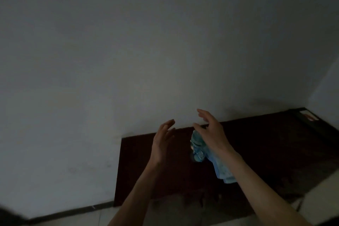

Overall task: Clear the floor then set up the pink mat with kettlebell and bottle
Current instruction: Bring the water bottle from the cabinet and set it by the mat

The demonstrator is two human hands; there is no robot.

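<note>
The room is dim. My left hand (163, 141) is raised with its fingers apart and holds nothing. My right hand (211, 132) is also spread, just above a light-blue, blurred thing (198, 147) that lies under its palm and wrist over a dark brown flat surface (266, 152). The thumb is close to the blue thing's top end, and the fingers do not wrap around it. What the blue thing is I cannot tell. No pink mat and no kettlebell are in view.
A pale wall (128, 51) fills most of the view, with a dark baseboard (73, 213) and light floor tiles (165, 214) below. A dark flat item with a red mark (308, 115) lies at the surface's far right corner. A pale edge (322, 198) stands at lower right.
</note>
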